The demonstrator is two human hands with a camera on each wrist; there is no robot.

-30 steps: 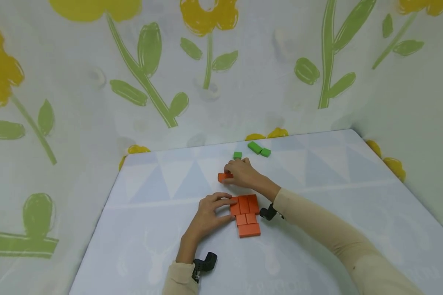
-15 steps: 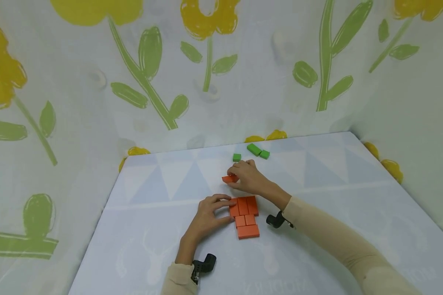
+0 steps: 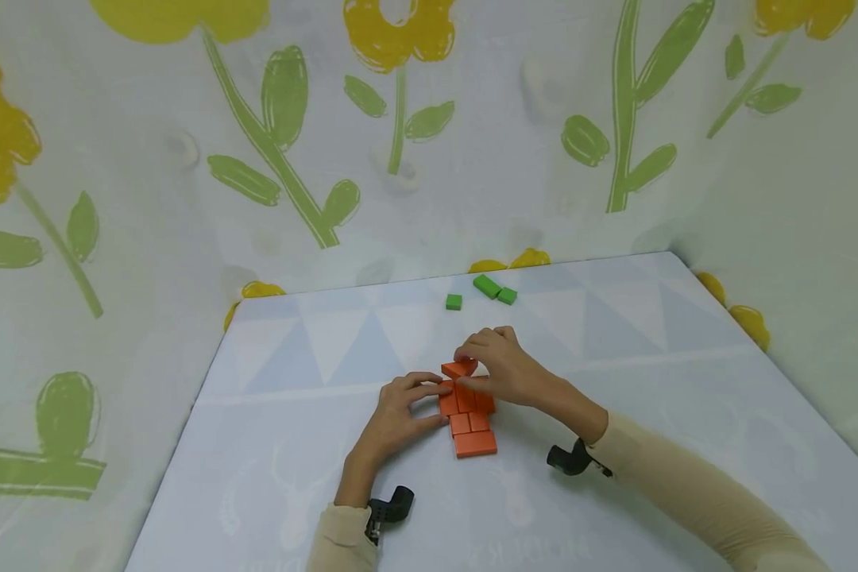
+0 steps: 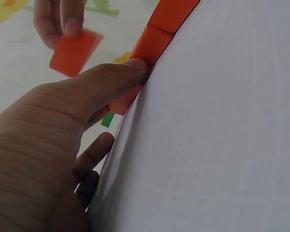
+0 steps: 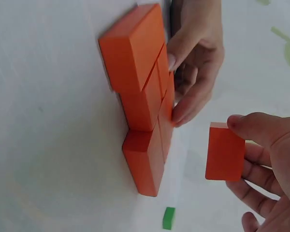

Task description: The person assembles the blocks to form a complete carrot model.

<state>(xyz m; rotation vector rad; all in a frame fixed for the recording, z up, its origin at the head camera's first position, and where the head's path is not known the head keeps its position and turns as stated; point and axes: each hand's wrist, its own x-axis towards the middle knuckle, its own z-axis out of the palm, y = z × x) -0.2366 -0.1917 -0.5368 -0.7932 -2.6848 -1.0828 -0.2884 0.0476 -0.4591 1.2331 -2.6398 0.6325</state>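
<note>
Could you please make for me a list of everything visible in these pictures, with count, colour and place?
Table: one, white with pale blue triangles, under the blocks
Grouped orange blocks: six, orange, laid together on the table
Raised orange block: one, orange, pinched in the right hand, near the group's far edge
Green blocks: three, green, far part of the table, two close together
Flower-print cloth: panel count unclear, white, yellow and green, behind and beside the table
Wrist devices: two, black, one per wrist
Sleeves: two, beige, one per arm
Left hand: one, touching the group's left side
Right hand: one, holding the raised block

Orange block [image 5: 225,153] — aloft near flat blocks [image 3: 477,422]
</note>
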